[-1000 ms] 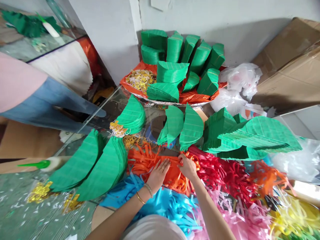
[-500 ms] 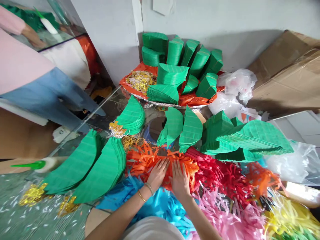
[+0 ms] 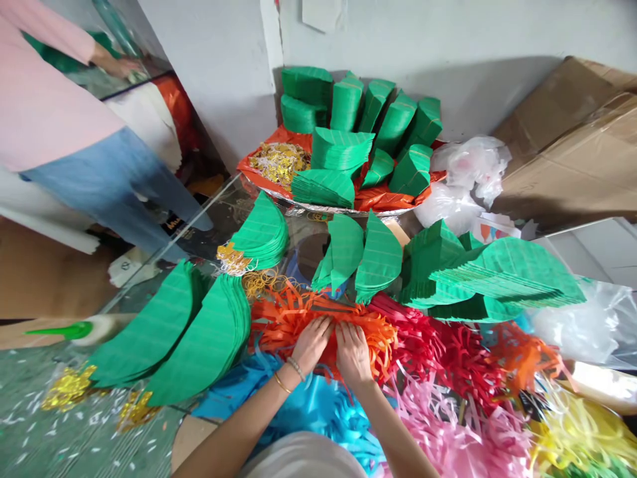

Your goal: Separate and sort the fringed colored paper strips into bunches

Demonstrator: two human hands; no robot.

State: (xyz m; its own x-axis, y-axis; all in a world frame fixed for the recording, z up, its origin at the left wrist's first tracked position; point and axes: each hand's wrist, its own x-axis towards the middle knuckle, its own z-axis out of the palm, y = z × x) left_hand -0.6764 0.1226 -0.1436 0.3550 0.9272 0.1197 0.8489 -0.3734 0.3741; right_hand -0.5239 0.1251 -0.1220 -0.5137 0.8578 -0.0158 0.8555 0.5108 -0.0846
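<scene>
A heap of orange fringed paper strips [image 3: 279, 325] lies at the middle of the table. My left hand [image 3: 312, 344], with bracelets at the wrist, has its fingers curled into the orange strips. Beside it my right hand [image 3: 353, 353] is closed on the same strips, its fingertips hidden among them. The two hands almost meet. Blue fringe [image 3: 311, 405] spreads beneath my forearms, red fringe [image 3: 442, 345] adjoins the orange heap on the right, and pink fringe [image 3: 448, 425] lies nearer to me.
Stacks of green leaf-shaped sheets [image 3: 204, 345] stand left and beyond, more in an orange-lined tray [image 3: 383, 199]. A glue bottle [image 3: 102, 327] lies at left, rubber bands [image 3: 263, 282] behind the orange strips. A co-worker [image 3: 60, 99] stands at left. Cardboard boxes [image 3: 572, 146] lean at right.
My hands went from lying flat on the orange strips to curling their fingers into them. The co-worker at left shifted right, with the hand moved further over that table.
</scene>
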